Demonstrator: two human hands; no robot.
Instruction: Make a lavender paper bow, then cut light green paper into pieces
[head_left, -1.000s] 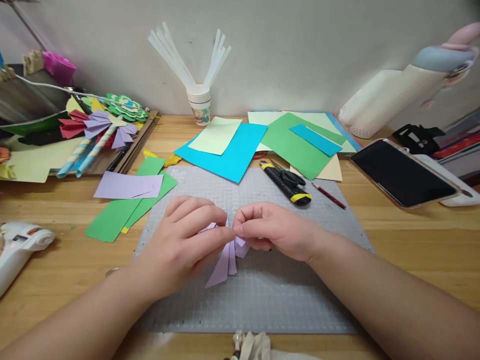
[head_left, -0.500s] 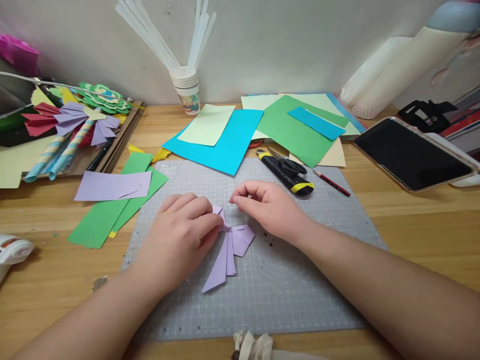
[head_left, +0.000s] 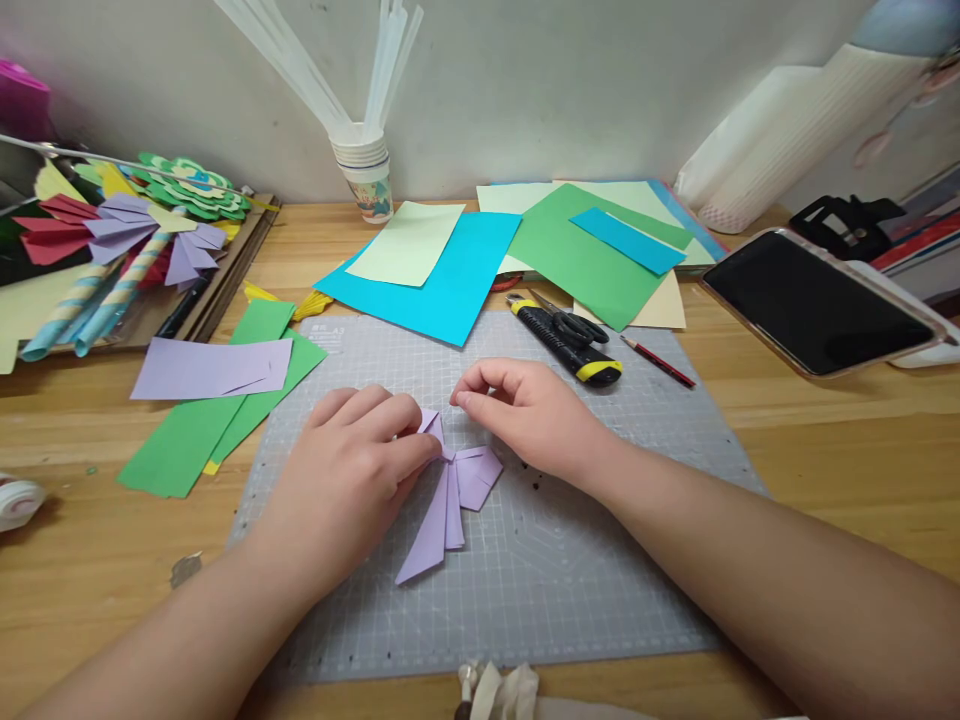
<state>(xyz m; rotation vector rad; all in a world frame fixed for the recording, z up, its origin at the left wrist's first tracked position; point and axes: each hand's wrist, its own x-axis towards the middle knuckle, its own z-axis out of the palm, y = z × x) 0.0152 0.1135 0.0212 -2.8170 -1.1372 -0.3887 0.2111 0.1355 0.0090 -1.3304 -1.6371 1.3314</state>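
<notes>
- Lilac paper bow (head_left: 451, 495): on grey gridded cutting mat (head_left: 600, 600), between the hands.
- Left hand (head_left: 360, 455): fingers pinching bow's left side.
- Right hand (head_left: 521, 412): just beside bow, thumb and index tips close together; cannot tell if they meet or grip anything.

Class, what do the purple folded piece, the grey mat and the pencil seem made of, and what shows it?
Purple folded piece: matte paper, with crisp creases, thin edges.
Grey mat: probably plastic; faint sheen, printed grid.
Pencil: likely wood, painted red and black, pale at its sharpened end.
</notes>
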